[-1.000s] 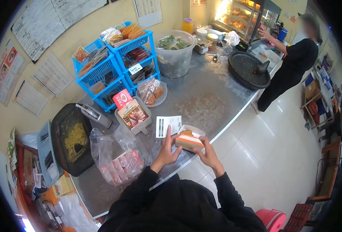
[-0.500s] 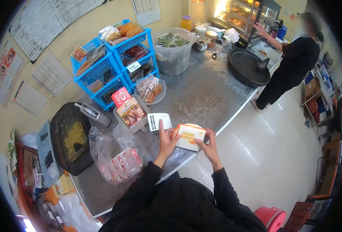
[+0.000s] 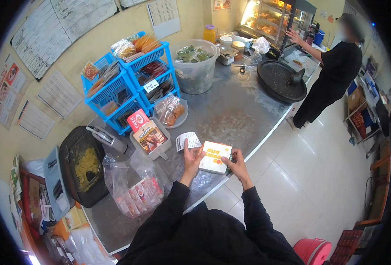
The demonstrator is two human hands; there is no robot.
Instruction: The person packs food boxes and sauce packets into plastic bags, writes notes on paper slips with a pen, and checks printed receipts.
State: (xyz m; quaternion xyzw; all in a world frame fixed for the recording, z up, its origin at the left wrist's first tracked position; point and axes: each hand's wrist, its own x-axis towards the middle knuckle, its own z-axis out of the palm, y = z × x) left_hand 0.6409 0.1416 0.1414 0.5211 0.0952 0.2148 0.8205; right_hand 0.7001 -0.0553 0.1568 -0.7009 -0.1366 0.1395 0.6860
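Observation:
A small white food box [image 3: 215, 160] with orange and yellow lettering is held in front of me near the counter's edge, its printed face upward. My left hand [image 3: 190, 162] grips its left side. The same hand has a curled white printed slip [image 3: 188, 141] at its fingers. On the right side of the box, my right hand [image 3: 238, 164] closes with the thumb on top. To the left, a clear plastic bag [image 3: 136, 194] with red printed packs inside rests on the counter. A plastic tub [image 3: 163, 150] holding takeaway cards [image 3: 150, 137] stands beyond my left hand.
Blue stacked baskets [image 3: 116, 104] of packets stand by the wall, beside a large clear bucket [image 3: 195, 75]. A dark pan [image 3: 71, 194] with yellow food is at left. Further along the metal counter [image 3: 230, 119] lies a stone mortar [image 3: 272, 84]. Another person [image 3: 332, 79] stands near the display case.
The box has turned flatter, so its lettered face shows more fully and its orange side less. The slip has shifted right and curled. The other person's raised hand stays near the display case.

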